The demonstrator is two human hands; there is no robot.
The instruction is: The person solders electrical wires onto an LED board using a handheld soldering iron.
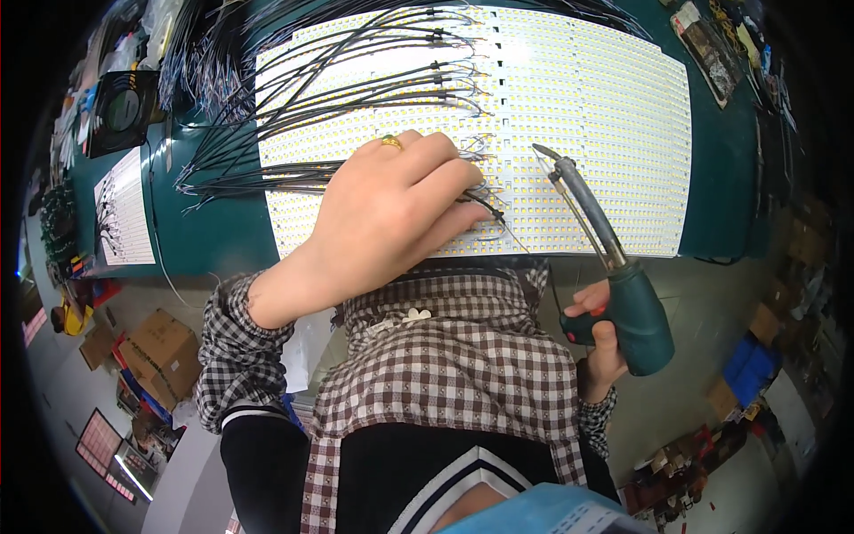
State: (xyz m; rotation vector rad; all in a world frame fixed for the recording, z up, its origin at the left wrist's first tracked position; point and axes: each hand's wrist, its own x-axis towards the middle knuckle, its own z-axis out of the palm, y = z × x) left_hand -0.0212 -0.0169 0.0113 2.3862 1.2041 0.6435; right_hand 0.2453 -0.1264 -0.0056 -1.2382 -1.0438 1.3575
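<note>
A broad white LED panel [623, 133], dotted with rows of small yellow chips, lies on the green table. Several black cables [382, 87] stretch across its left half, their thin wire ends in a column near the middle. Over the lower left of the panel, my left hand [382, 209] pinches a black cable [486, 208] close to its stripped end. My right hand [603, 351] grips the green handle of a soldering gun [642, 320] at the panel's front edge. The gun's tip points up and left above the panel, apart from the cable. A thin wire runs from the cable end toward the right hand.
Bundles of loose wires [206, 62] lie at the back left, by a black square fan [123, 111]. A smaller LED board [129, 200] sits at the table's left. A worn flat box [708, 55] is at the far right. Cardboard boxes [160, 356] stand on the floor.
</note>
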